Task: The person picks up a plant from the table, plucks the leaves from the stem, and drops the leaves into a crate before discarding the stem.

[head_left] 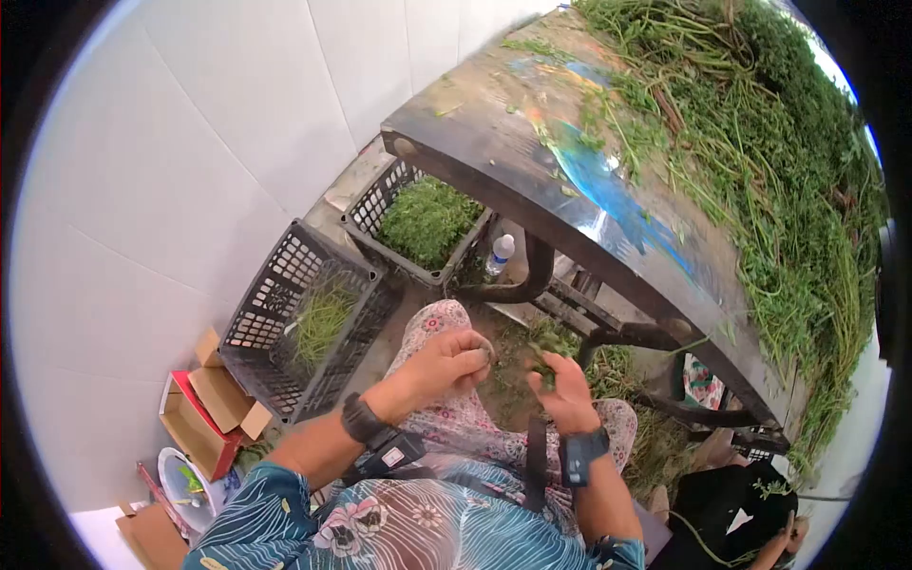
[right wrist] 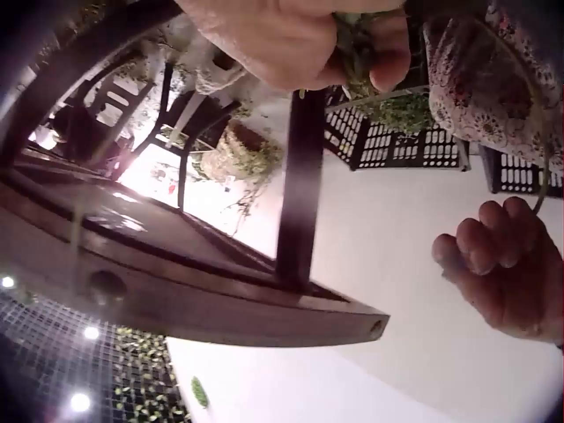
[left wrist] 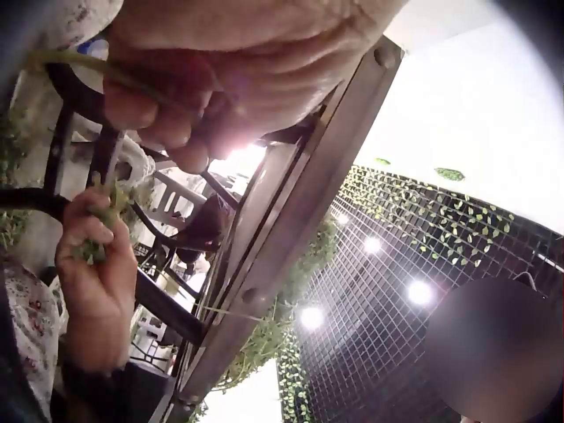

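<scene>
**Green stems in both hands, between a loaded table and two crates**

The table (head_left: 494, 133) stood at the person's right, with a heap of greens (head_left: 769, 142) spread over its far side, probably so that more could be reached from the seat. The heap was tangled: long pale stems, small feathery leaves, and a few browner stalks.

Two black crates sat ahead and to the left, seemingly placed near the knees for easy dropping. The nearer crate (head_left: 269, 294) held thin, light-green stems (head_left: 325, 321); the farther crate (head_left: 394, 255) held dense, darker leaves (head_left: 427, 223), which suggested that the two kinds were kept apart.

The left hand (head_left: 442, 366) and right hand (head_left: 570, 399) were raised over the lap, near each other but not touching. A bottle (head_left: 501, 251) stood beside the farther crate.

The right fingers were closed on a sprig (right wrist: 355, 53), short, leafy and deep green, pinched as if to keep the soft leaves bunched. The left fingers were curled round a thin stem (left wrist: 97, 66), which looked long, smooth and flexible, a light grip seeming enough for it.
</scene>
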Tool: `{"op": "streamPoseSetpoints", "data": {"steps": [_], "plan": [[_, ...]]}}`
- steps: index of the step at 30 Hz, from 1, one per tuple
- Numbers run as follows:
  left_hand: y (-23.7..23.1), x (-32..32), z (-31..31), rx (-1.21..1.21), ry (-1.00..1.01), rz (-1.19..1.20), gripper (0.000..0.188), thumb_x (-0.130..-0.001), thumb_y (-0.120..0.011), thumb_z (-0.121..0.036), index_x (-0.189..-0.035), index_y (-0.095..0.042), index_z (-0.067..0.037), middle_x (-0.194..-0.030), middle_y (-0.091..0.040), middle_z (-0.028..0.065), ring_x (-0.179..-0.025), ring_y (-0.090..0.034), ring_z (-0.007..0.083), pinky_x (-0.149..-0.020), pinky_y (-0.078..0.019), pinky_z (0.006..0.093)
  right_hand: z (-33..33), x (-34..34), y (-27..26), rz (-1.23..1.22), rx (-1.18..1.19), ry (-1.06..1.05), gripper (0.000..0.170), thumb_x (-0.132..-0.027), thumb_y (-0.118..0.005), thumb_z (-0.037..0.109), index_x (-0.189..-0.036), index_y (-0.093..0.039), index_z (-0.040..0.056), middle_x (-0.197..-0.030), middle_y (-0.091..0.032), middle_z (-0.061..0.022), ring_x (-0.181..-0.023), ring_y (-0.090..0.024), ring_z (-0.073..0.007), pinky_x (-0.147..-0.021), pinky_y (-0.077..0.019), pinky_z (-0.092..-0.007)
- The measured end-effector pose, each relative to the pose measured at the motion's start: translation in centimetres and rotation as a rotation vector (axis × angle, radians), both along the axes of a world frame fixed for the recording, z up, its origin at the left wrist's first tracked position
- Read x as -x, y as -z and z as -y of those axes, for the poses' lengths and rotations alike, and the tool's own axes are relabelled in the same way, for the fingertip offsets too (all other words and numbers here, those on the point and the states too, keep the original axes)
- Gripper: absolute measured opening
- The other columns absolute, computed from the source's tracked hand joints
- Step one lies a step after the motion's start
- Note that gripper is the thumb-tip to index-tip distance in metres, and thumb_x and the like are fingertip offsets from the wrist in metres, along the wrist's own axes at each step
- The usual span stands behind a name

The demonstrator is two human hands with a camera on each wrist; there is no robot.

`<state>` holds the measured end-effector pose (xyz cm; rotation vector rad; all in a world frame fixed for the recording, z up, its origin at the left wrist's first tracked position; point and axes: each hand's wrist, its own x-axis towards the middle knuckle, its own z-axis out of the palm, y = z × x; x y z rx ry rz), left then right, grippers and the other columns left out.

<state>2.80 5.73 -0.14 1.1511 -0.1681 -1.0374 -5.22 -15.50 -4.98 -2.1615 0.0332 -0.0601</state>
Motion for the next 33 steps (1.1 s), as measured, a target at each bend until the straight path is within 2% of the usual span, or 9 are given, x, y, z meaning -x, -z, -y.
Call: {"op": "streamPoseSetpoints", "data": {"steps": [2, 7, 13, 18, 25, 29, 30, 31, 33], "plan": [[-0.2, -0.1, -0.6, -0.060, -0.047, 0.035, 0.012, -0.086, -0.052, -0.017, -0.089, -0.055, -0.006, -0.068, -0.054, -0.0016, -0.056, -0.047, 0.0043, -0.049, -0.0378, 0.0187, -1.0, -5.4, -2.1, -0.009, -0.268, -0.004, 0.028, -0.080, -0.060, 0.014, -0.106, -0.059, 0.0051, -0.103, -0.059, -0.0178, -0.100, -0.052, -0.0338, -0.087, -0.0405, -0.0402], [-1.3, -0.9, -1.8, -0.019, -0.103, 0.076, 0.012, -0.088, -0.050, -0.018, -0.090, -0.055, -0.007, -0.071, -0.056, -0.0010, -0.057, -0.049, 0.0052, -0.051, -0.0400, 0.0187, -2.2, -11.7, -2.2, -0.122, -0.784, 0.120, 0.032, -0.087, -0.055, 0.018, -0.115, -0.050, 0.0032, -0.103, -0.059, -0.0140, -0.103, -0.053, -0.0238, -0.081, -0.0450, -0.0350], [-1.8, -3.5, -3.6, 0.084, -0.320, 0.076, 0.019, -0.089, -0.053, -0.025, -0.090, -0.051, -0.006, -0.071, -0.054, 0.0007, -0.058, -0.049, 0.0088, -0.050, -0.0409, 0.0234, -0.9, -4.8, -2.7, -0.441, -1.177, 0.051, 0.028, -0.092, -0.046, 0.017, -0.114, -0.047, -0.0008, -0.104, -0.058, -0.0141, -0.092, -0.059, -0.0222, -0.078, -0.0495, -0.0343], [-2.6, -6.0, -5.9, 0.326, -0.473, -0.057, 0.018, -0.091, -0.051, -0.025, -0.094, -0.051, -0.007, -0.069, -0.051, 0.0012, -0.057, -0.046, 0.0118, -0.053, -0.0405, 0.0250, 1.6, 0.0, -2.3, -0.334, -1.190, 0.145, 0.027, -0.092, -0.046, 0.014, -0.114, -0.048, -0.0007, -0.103, -0.060, -0.0166, -0.089, -0.061, -0.0240, -0.077, -0.0502, -0.0347], [-4.4, -8.2, -10.1, 0.246, -0.647, 0.172, 0.018, -0.089, -0.055, -0.023, -0.094, -0.051, -0.007, -0.069, -0.046, 0.0003, -0.058, -0.043, 0.0106, -0.053, -0.0384, 0.0248, 3.1, 3.8, -2.3, -0.308, -1.239, 0.223, 0.026, -0.092, -0.046, 0.012, -0.114, -0.048, -0.0007, -0.101, -0.060, -0.0156, -0.088, -0.060, -0.0235, -0.076, -0.0506, -0.0351], [-4.9, -9.2, -14.4, 0.080, -0.788, 0.325, 0.019, -0.087, -0.058, -0.024, -0.095, -0.051, -0.008, -0.068, -0.043, -0.0023, -0.061, -0.042, 0.0101, -0.056, -0.0378, 0.0233, 3.2, 5.6, -0.8, -0.204, -1.011, 0.233, 0.030, -0.091, -0.046, 0.013, -0.117, -0.046, -0.0030, -0.101, -0.060, -0.0127, -0.092, -0.060, -0.0228, -0.079, -0.0499, -0.0355], [-3.9, -9.7, -16.2, 0.055, -0.828, 0.345, 0.016, -0.087, -0.055, -0.020, -0.096, -0.052, -0.007, -0.073, -0.048, 0.0001, -0.063, -0.046, 0.0114, -0.058, -0.0405, 0.0254, 2.6, 5.7, -2.2, -0.275, -1.174, 0.302, 0.035, -0.091, -0.047, 0.016, -0.120, -0.044, -0.0031, -0.100, -0.060, -0.0097, -0.093, -0.059, -0.0204, -0.079, -0.0491, -0.0337], [-2.9, -10.2, -17.7, 0.031, -0.869, 0.368, 0.013, -0.087, -0.052, -0.016, -0.097, -0.053, -0.007, -0.078, -0.053, 0.0025, -0.066, -0.049, 0.0128, -0.059, -0.0432, 0.0275, 2.3, 5.6, -3.4, -0.279, -1.082, 0.278, 0.034, -0.090, -0.047, 0.016, -0.118, -0.046, -0.0030, -0.099, -0.060, -0.0091, -0.092, -0.059, -0.0192, -0.078, -0.0485, -0.0324], [-2.0, -10.2, -19.0, -0.318, -1.015, 0.488, 0.020, -0.086, -0.053, -0.018, -0.103, -0.054, -0.006, -0.088, -0.057, 0.0029, -0.075, -0.053, 0.0127, -0.063, -0.0441, 0.0279, 2.3, 5.5, -5.4, -0.307, -0.898, 0.219, 0.032, -0.089, -0.048, 0.017, -0.114, -0.049, -0.0027, -0.097, -0.060, -0.0078, -0.090, -0.058, -0.0169, -0.077, -0.0474, -0.0299]]}}
